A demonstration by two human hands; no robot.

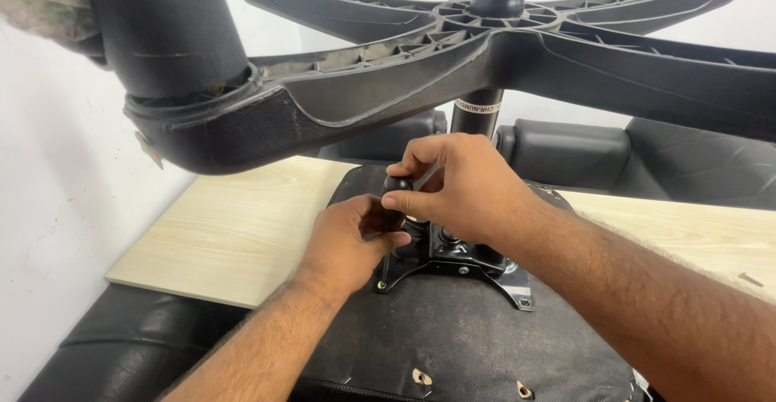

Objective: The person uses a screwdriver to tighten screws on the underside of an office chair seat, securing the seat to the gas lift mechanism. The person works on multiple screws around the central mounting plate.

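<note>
In the head view, an office chair lies upside down on a light wooden tabletop. Its seat underside, covered with black fabric, faces up, and the black metal tilt mechanism is fixed in the middle of it. From the mechanism the gas cylinder goes straight up to the black five-star base, which spreads over the top of the picture. One arm of the base ends near the camera at the upper left, with a black caster in its socket.

The left hand is curled close beside the mechanism; what its fingers hold is hidden, so I cannot tell it. The right hand is just above it, and its fingers are closed on the black knob of a lever at the left side of the mechanism. The two hands touch each other. A padded black armrest lies behind them on the tabletop.
</note>
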